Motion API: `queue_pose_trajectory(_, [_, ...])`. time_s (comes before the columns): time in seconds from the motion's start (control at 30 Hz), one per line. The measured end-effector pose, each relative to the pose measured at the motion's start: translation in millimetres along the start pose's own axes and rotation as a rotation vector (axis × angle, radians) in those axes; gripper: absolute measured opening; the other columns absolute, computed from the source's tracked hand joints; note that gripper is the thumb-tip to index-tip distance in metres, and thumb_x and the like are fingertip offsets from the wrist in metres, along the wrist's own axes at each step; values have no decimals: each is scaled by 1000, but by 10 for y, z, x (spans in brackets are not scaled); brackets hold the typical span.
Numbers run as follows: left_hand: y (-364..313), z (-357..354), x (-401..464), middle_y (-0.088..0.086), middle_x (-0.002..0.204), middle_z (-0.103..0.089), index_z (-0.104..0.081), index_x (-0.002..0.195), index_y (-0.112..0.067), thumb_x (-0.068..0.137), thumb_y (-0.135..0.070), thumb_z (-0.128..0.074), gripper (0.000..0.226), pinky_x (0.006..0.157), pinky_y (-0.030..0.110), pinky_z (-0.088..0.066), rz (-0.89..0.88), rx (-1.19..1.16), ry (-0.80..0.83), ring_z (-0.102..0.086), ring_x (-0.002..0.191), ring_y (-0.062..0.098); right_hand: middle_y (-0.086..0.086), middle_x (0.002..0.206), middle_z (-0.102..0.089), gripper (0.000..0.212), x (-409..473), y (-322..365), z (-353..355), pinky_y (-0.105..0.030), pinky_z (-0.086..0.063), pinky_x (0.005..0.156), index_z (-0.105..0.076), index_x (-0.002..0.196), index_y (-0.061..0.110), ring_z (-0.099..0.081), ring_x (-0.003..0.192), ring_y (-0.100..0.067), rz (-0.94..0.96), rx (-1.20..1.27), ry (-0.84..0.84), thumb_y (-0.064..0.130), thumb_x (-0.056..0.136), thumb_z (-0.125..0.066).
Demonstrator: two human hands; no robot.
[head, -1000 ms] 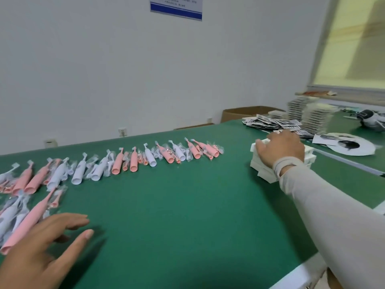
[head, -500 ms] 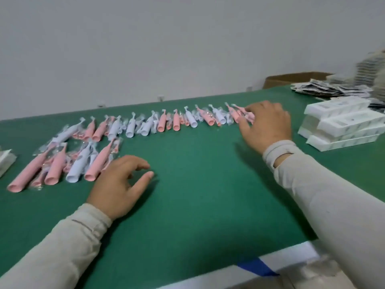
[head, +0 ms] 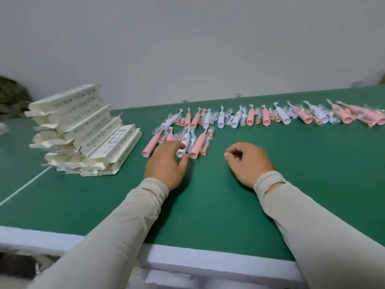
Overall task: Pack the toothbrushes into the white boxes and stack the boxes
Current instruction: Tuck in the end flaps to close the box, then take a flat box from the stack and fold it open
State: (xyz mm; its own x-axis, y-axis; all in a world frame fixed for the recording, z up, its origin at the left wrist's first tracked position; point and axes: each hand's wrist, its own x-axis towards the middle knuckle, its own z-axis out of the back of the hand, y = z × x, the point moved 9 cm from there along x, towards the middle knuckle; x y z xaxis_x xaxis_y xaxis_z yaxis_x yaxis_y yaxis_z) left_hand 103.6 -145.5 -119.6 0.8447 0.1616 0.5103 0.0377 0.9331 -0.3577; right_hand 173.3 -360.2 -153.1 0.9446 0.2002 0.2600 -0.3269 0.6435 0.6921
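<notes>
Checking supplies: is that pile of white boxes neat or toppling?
Leaning, untidy: the boxes lie skewed across one another, with flaps sticking out at the left.
</notes>
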Motion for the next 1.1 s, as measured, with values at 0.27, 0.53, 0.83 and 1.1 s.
queue_pose_trajectory(0.27, [1051,705,157,5,134,-57,-61,128,-17,94,-29,-61,36,104,40,-40,314,137,-114,-50,125,27,12,93,-64,10,6,167,-166,-32,-51,82,-68,94,32,-60,87,-15,117,-196,41,37,93,-59])
queue_pose_trajectory(0.53, [1436,2045,592,22,153,-31,-43,140,-10,94,-39,-55,56,118,53,-24,393,648,-452,-29,141,40,18,85,-58,8,21,168,-216,-30,-47,77,-63,84,36,-56,87,-13,164,-209,47,38,92,-60])
queue_pose_trajectory(0.83, [2073,2366,790,25,119,-60,-61,126,-21,95,-27,-53,33,96,50,-42,714,537,-261,-57,111,45,20,85,-57,9,5,177,-194,-27,-43,74,-62,85,36,-53,87,-9,164,-225,31,39,93,-57])
queue_pose_trajectory(1.1, [1430,2405,716,16,107,-68,-67,106,-9,96,-22,-55,20,89,38,-46,309,115,-634,-61,100,36,18,85,-60,8,-7,198,-158,-29,-44,77,-62,83,36,-55,90,-12,162,-208,-3,36,91,-60])
